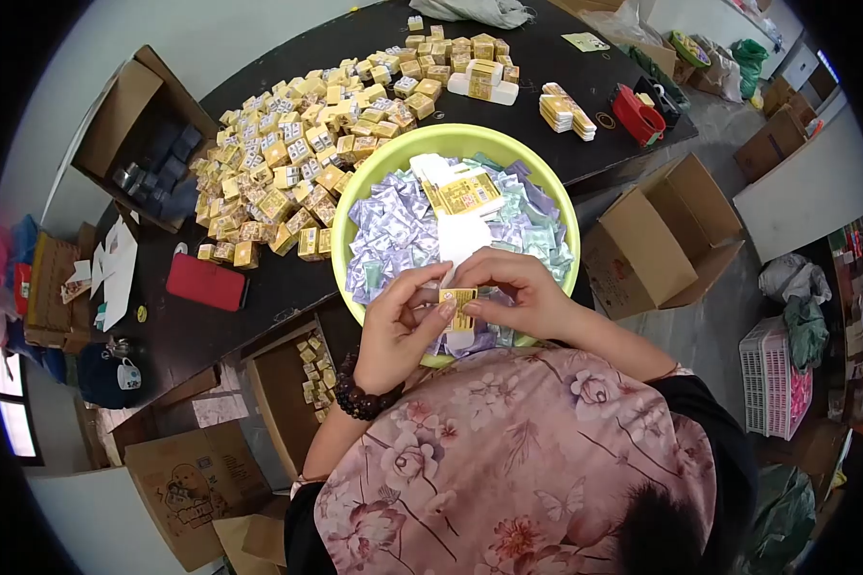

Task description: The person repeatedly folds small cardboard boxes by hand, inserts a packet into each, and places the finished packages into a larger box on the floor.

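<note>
Both hands meet above the near side of a yellow-green basin heaped with small purple and green sachets. Between them is a small yellow-and-white carton, its white flaps showing above and below the printed part. My left hand pinches it from the left with thumb and fingers. From the right, my right hand has its fingers closed at the carton's top and side. Flat unfolded cartons lie on the sachets just beyond. The carton's inside is hidden.
Many small yellow boxes are piled on the black table. A red phone case lies at left; carton stacks and a red tape dispenser sit at right. Open cardboard boxes stand around the table.
</note>
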`<state>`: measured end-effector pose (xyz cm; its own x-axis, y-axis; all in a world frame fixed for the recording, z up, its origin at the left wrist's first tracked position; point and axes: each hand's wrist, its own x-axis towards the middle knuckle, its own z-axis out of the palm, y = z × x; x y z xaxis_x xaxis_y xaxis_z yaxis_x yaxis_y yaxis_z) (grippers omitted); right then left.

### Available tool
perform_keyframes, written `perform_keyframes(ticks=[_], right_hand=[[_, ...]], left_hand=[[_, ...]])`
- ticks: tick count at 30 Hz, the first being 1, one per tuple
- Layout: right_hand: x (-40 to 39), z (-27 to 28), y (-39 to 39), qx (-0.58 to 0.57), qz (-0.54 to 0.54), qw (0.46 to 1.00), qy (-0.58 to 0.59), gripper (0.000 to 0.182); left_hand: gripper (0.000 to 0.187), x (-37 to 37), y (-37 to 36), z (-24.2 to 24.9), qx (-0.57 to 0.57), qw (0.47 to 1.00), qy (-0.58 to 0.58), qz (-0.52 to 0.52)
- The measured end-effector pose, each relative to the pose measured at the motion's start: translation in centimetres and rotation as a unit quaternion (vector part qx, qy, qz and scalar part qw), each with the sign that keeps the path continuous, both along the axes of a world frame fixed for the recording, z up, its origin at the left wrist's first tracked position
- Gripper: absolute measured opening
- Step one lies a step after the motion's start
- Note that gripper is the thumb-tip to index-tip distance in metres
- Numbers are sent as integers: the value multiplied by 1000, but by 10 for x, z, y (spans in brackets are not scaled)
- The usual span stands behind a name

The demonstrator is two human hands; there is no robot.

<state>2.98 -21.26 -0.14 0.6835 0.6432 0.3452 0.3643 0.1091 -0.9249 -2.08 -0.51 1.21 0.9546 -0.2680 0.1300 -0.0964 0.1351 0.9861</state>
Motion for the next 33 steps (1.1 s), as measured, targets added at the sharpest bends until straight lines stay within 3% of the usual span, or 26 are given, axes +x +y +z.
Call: perform_keyframes(ticks=[4,6,10,12,16,19,24,28,31,33], right_hand=[[-13,3,7,66,-46,993,84,28],[-11,2,9,131,-31,971,198,26],[-3,-2,11,174,1,969,176,21],[-4,2,9,103,-43,990,87,20],[-5,8,4,144,-55,977,150,20],[-2,7,5,88,-44,987,126,20],[-1,0,6,157,-58,961,219,16],[-1,-1,3,146,-72,960,226,13],[-3,1,2,110,-85,980,140,14],[-4,9,0,4,-99,987,-126,19]], left_hand=[[30,3,3,0,46,998,-31,-2],[30,4,4,1,86,994,-61,10],[32,3,-5,-3,65,996,-54,43],[39,6,-8,-13,-62,996,-41,48],[46,6,-16,-9,-63,996,-34,51],[50,6,-18,-10,-48,997,-8,58],[53,5,-17,-11,-5,998,-41,52],[53,5,-15,-11,-5,998,-55,39],[53,5,-16,-12,-13,999,-24,44],[46,5,-17,-8,-57,998,-8,40]])
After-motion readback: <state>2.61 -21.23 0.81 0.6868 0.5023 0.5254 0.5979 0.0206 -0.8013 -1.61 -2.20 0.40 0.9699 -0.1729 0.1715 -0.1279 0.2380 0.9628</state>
